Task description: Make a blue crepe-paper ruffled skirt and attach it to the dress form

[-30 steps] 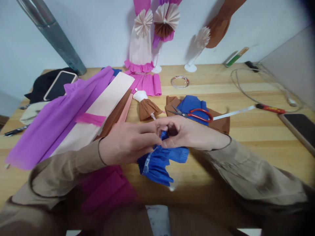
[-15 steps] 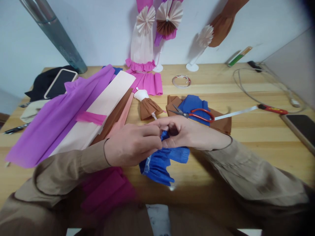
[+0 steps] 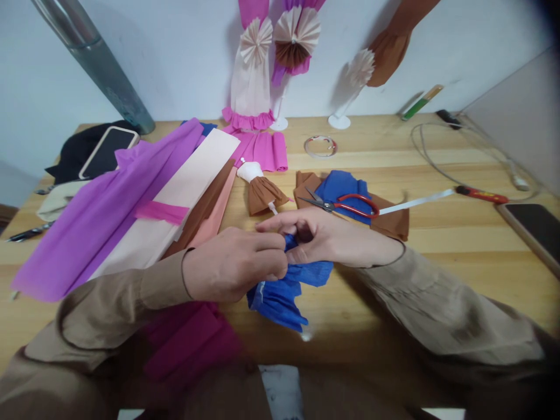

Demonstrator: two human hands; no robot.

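My left hand (image 3: pixel 238 259) and my right hand (image 3: pixel 312 236) meet over the table's middle, both closed on a strip of gathered blue crepe paper (image 3: pixel 280 306). The paper's pleated, ragged-edged part hangs below my fingers, with a whitish line along its left side. My left fingers are curled, hiding the spot they pinch. On my right hand, thumb and fingers pinch the upper part of the paper. Just beyond the hands lies a small doll form with a white top and brown pleated skirt (image 3: pixel 265 195). Red-handled scissors (image 3: pixel 356 205) rest on folded blue and brown paper (image 3: pixel 389 217) behind my right hand.
At left, purple crepe paper (image 3: pixel 144 192), white and brown sheets and a phone (image 3: pixel 109 151) lie in a pile. A tall bottle (image 3: pixel 118 81) stands behind. Dressed stands line the wall. A wire coil (image 3: pixel 321 147), cable and second phone (image 3: pixel 531 227) lie to the right.
My right index finger has lifted and straightened slightly. Both hands stay closed on the blue paper. The whole view has shifted a little.
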